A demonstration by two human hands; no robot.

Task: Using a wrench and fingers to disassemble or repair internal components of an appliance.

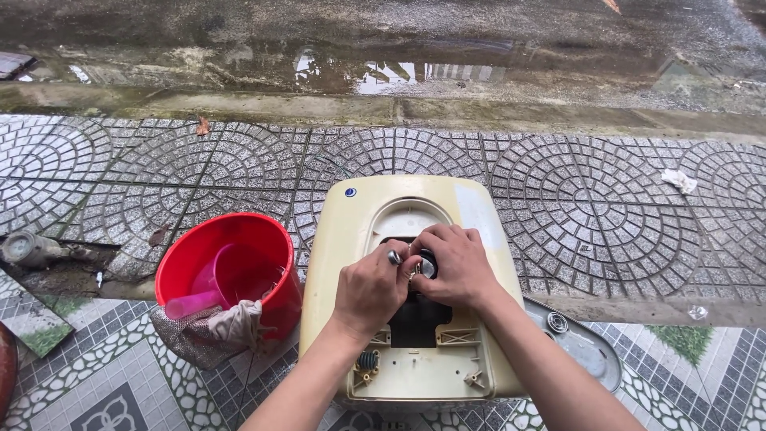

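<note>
A cream-coloured appliance casing (471, 207) lies flat on the tiled ground, its inner recess and dark opening facing up. My left hand (369, 287) and my right hand (456, 265) meet over that opening. Both are closed around a small metal fitting (394, 257) at the centre, fingers touching each other. The part under my fingers is mostly hidden. A small black spring-like piece (367, 361) sits at the near left corner of the casing.
A red bucket (191, 259) holding a pink scoop (227, 279), with a rag (215, 329) over its rim, stands left of the casing. A grey plastic cover (586, 351) lies to the right. Beyond is patterned paving (590, 215) and a wet kerb with puddles (383, 72).
</note>
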